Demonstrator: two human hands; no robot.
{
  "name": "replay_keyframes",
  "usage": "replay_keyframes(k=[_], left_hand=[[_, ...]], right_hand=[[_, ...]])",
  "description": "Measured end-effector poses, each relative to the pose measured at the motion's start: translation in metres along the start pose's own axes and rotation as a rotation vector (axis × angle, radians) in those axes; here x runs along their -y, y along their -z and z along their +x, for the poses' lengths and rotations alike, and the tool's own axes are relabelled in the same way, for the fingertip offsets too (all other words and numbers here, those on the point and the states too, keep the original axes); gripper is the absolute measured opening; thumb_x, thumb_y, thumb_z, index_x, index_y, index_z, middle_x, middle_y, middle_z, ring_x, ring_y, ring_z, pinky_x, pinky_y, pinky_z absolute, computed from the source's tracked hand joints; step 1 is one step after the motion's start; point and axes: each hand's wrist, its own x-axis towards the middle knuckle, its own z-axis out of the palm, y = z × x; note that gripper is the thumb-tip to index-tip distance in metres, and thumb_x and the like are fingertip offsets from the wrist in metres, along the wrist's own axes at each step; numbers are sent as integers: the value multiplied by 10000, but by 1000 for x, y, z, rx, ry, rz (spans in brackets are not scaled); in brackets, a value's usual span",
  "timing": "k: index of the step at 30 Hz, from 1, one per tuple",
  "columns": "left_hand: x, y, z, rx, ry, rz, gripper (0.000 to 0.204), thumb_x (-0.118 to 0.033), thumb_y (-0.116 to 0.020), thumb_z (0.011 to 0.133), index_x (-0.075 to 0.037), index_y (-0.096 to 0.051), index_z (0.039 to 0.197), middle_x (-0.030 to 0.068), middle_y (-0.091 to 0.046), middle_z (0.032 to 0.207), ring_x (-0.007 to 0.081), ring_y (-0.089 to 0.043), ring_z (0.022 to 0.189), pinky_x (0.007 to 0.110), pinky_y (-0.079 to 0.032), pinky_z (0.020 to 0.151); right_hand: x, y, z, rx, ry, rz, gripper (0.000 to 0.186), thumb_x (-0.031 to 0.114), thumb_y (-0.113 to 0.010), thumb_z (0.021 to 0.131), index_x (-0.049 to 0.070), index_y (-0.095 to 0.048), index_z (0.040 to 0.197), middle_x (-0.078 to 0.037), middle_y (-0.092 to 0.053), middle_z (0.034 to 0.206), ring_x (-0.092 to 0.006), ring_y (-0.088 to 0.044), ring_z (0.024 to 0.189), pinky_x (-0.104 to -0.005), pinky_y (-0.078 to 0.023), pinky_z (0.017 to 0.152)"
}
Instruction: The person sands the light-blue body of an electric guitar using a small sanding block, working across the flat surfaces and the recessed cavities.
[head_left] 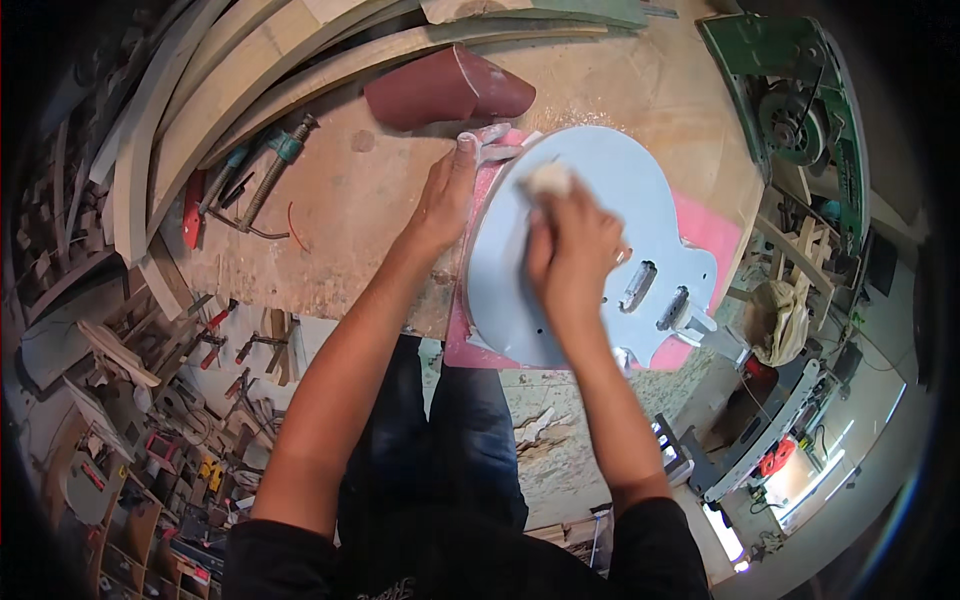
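Observation:
A pale blue-white electric guitar body (600, 200), with routed cavities and a white neck stub at lower right, lies on a pink sheet (712, 225) on the wooden bench (350, 230). My right hand (572, 240) grips a small pale block (548, 178) on the body's upper face; it is slightly blurred. My left hand (450, 190) is at the body's upper left edge, thumb raised and dusty fingers apart by the pink sheet; I cannot make out anything held in it. A folded dark red sanding sheet (445, 90) lies above it.
Curved timber pieces (230, 80) fill the bench's back left, with clamps (270, 175) before them. A green machine (840, 150) with a wheel stands at right, a crumpled beige bag (775, 320) below it. Tools and offcuts crowd the shelves (110, 520) at lower left.

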Motion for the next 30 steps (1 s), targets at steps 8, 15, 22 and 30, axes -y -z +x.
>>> replay_keyframes(k=[8,15,22,30], left_hand=[[-10,-13,-11,-142,-189,201,776,-612,-334,1079,61,-552,1399,257,-676,1281,354,-643,1192,424,-459,1043],[-3,-20,-14,-312,-400,303,521,-439,-508,1074,43,-634,1226,279,-668,1052,448,-651,954,473,-510,855],[-1,-24,-12,-313,-430,350,508,-413,-491,1086,67,-631,1171,276,-642,971,438,-627,874,484,-497,796],[2,-24,-13,-308,-396,330,463,-354,-492,1089,74,-644,1182,278,-668,1039,450,-644,946,474,-512,868]], right_hand=[[-26,-9,54,-110,51,69,438,114,-687,898,219,-718,1322,-221,-598,1432,-434,-570,1170,-560,-419,1022],[-1,8,-31,78,243,108,476,54,-707,812,233,-764,1249,-200,-605,1437,-407,-577,1207,-507,-394,1075],[-16,-3,37,-127,88,101,420,37,-669,844,193,-765,1222,-222,-600,1441,-433,-561,1184,-530,-424,1052],[-21,6,32,-68,154,68,398,69,-672,850,188,-756,1221,-215,-620,1395,-437,-560,1173,-542,-429,1026]])
